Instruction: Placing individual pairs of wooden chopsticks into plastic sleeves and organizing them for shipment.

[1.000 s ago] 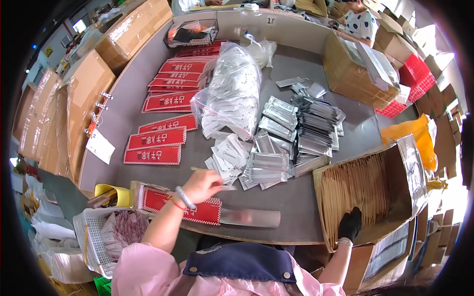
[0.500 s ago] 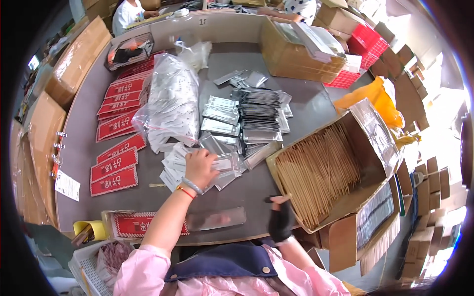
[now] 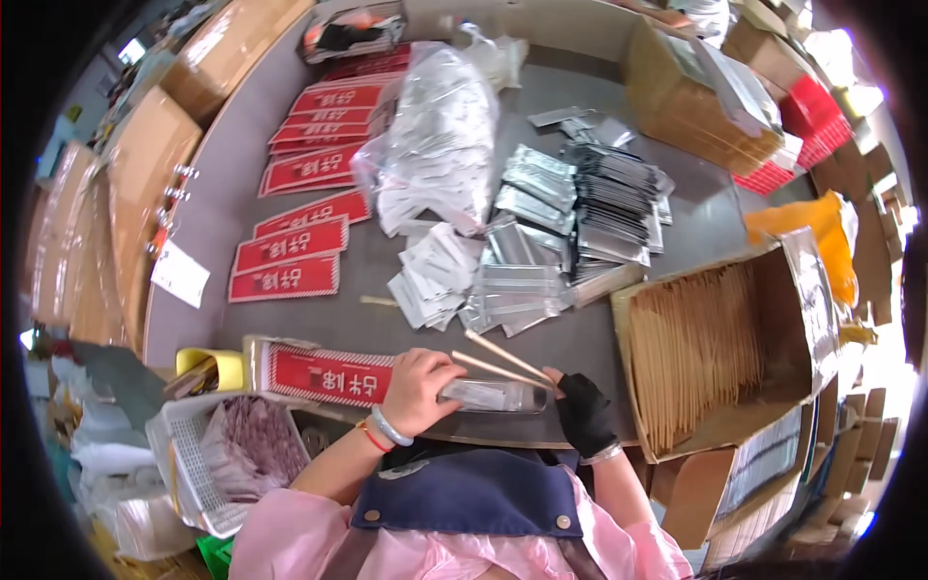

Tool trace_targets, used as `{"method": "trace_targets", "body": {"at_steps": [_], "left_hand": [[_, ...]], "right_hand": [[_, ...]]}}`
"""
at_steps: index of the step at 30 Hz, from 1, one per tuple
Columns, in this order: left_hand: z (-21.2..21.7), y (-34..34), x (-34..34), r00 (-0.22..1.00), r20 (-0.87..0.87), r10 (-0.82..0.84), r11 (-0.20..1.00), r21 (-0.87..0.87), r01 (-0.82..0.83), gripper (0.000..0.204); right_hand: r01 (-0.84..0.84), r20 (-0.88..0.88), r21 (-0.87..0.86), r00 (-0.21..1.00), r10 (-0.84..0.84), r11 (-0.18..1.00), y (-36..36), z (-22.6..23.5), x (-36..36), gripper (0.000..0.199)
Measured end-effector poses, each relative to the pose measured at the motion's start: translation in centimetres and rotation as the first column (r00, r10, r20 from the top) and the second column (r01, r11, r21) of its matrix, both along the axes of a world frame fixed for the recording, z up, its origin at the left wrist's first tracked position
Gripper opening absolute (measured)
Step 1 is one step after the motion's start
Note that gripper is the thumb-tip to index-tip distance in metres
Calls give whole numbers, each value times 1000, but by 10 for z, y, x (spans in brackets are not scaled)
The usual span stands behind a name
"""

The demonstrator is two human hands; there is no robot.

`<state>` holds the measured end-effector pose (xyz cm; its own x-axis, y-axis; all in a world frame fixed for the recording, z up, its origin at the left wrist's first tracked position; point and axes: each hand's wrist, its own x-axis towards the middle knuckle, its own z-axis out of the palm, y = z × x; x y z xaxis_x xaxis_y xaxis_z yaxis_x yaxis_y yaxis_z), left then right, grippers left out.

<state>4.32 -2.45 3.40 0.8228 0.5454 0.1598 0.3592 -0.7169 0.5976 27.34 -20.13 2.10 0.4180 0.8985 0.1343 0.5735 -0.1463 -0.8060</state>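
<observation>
My right hand (image 3: 585,414), in a black fingerless glove, pinches a pair of wooden chopsticks (image 3: 507,356) by one end; their other ends spread apart toward the left. My bare left hand (image 3: 422,390) is at the table's front edge, thumb and fingers closed on the left end of a clear-wrapped packet (image 3: 480,394). This packet lies over a long clear plastic piece (image 3: 527,400). Left of that hand is a red printed sleeve (image 3: 319,375) in a shallow holder. Beyond my hands lie small white packets (image 3: 432,275) and clear silvery packets (image 3: 517,293).
To the right stands an open carton (image 3: 628,387) of chopsticks. Red sleeves (image 3: 290,242) overlap at left, beside a bulging plastic bag (image 3: 440,135). Dark packets (image 3: 614,203) are stacked behind. A yellow cup (image 3: 224,368) and white basket (image 3: 184,454) sit at front left.
My left hand has moved from the packet pile to the near edge, now holding a packet. Chopsticks now show in my right hand, which has come closer to the left one. The view has shifted.
</observation>
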Motion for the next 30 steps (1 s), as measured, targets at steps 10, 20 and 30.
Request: {"method": "trace_targets", "body": {"at_steps": [10,20,30], "left_hand": [[-17,-2,-27,998,-42,-54,998,30,56,68],[-17,1,1,981,-137,-135,986,81,147,73],[52,43,-1,878,-356,-319,891,203,406,14]], "right_hand": [[-256,377,-282,857,352,925,21,-17,-21,27],[-217,-431,13,880,201,976,58,-17,-79,35],[-191,454,-220,848,274,957,53,33,-34,64]]}}
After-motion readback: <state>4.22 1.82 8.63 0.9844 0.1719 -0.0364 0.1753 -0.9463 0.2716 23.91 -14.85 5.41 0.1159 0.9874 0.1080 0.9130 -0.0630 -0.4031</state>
